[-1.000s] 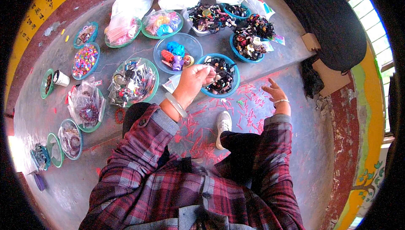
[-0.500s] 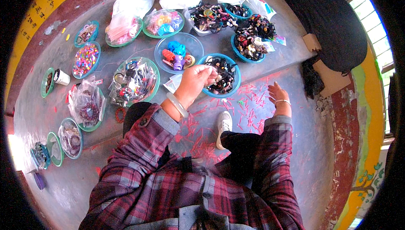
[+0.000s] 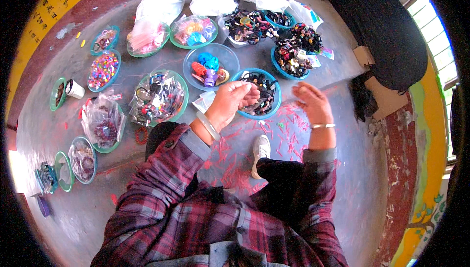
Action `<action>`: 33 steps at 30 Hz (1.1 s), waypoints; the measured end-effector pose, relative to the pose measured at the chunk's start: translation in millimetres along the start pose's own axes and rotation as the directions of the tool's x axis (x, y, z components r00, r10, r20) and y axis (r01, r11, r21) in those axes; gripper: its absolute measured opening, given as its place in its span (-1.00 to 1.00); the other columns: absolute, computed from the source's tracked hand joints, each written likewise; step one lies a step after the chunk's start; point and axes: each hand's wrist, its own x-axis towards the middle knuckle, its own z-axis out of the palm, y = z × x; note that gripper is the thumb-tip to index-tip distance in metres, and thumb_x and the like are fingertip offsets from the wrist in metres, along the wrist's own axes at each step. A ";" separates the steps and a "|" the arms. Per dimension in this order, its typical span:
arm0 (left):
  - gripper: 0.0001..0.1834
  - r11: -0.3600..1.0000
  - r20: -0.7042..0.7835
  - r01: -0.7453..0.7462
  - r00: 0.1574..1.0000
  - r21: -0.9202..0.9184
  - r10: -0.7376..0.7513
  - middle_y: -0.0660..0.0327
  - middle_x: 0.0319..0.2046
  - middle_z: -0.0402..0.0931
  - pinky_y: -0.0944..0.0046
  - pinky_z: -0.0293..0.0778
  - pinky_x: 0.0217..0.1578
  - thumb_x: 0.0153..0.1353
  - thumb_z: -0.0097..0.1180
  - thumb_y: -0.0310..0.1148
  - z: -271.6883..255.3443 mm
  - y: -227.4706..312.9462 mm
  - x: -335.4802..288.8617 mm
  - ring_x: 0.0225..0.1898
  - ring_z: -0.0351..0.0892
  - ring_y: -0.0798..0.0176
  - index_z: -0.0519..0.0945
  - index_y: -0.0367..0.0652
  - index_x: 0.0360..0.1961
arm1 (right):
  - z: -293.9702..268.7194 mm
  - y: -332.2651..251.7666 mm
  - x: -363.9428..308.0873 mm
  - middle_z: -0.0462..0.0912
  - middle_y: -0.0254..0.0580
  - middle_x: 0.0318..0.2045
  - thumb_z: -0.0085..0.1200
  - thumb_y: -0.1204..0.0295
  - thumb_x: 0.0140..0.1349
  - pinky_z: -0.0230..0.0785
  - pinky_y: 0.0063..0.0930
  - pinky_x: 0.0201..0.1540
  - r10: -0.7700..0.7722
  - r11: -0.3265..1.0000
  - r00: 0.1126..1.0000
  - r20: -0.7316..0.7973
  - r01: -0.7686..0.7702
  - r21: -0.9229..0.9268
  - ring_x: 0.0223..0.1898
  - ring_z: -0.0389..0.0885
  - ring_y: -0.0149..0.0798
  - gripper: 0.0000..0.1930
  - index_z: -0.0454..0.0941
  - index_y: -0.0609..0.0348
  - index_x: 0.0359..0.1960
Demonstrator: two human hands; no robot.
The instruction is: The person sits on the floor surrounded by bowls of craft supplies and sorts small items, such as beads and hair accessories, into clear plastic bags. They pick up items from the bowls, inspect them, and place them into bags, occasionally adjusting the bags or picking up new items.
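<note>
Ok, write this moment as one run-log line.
left hand: curled, hold unclear, overlaps blue basin of black bands in view | right hand: open, apart | floor: red scraps, white shoe

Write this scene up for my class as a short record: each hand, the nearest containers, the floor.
Left hand: fingers curled inward; anything held cannot be made out
Right hand: raised, fingers loosely open
Nearest left hand: blue basin of mostly black items
Beyond it: clear basin with blue, red and purple items
Floor: grey, strewn with red scraps
</note>
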 end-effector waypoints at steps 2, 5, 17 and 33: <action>-0.75 0.997 0.027 0.012 1.000 -0.072 -0.010 0.08 -0.31 0.51 0.32 0.48 -0.20 0.24 -0.17 -0.37 0.7 3.1 -2.2 -0.26 0.54 0.23 0.47 -0.35 -0.27 | 42.0 3.7 -17.1 0.56 -0.22 -0.27 0.06 0.42 0.08 0.34 -0.51 -0.26 -0.019 0.999 0.998 0.054 0.020 -0.026 -0.22 0.52 -0.35 -0.68 0.43 0.22 -0.11; -0.75 0.991 0.058 0.042 0.998 -0.124 -0.035 0.06 -0.30 0.51 0.31 0.48 -0.19 0.24 -0.17 -0.37 6.1 7.4 -3.4 -0.24 0.54 0.20 0.47 -0.35 -0.26 | 67.4 13.9 -33.8 0.57 -0.27 -0.34 0.13 0.48 0.01 0.34 -0.58 -0.35 -0.051 0.998 0.996 0.078 0.053 -0.026 -0.34 0.52 -0.41 -0.67 0.45 0.23 -0.14; -0.75 0.973 0.086 0.099 0.993 -0.210 -0.083 0.10 -0.25 0.49 0.35 0.51 -0.24 0.23 -0.13 -0.34 9.9 11.6 -7.7 -0.18 0.51 0.22 0.44 -0.32 -0.20 | 78.1 26.3 -31.9 0.55 -0.34 -0.54 0.11 0.53 0.02 0.24 -0.68 -0.50 -0.109 0.994 0.992 -0.068 0.110 -0.002 -0.56 0.41 -0.52 -0.93 0.55 0.25 -0.44; -0.83 0.997 0.021 0.076 0.997 -0.007 -0.076 0.10 -0.27 0.52 0.40 0.51 -0.26 0.13 0.00 -0.45 5.7 3.5 -6.5 -0.25 0.53 0.31 0.48 -0.33 -0.27 | 82.6 23.6 -29.9 0.57 -0.27 -0.52 0.06 0.54 0.06 0.39 -0.61 -0.47 -0.052 0.987 0.998 0.025 0.048 0.155 -0.54 0.50 -0.44 -0.93 0.52 0.28 -0.42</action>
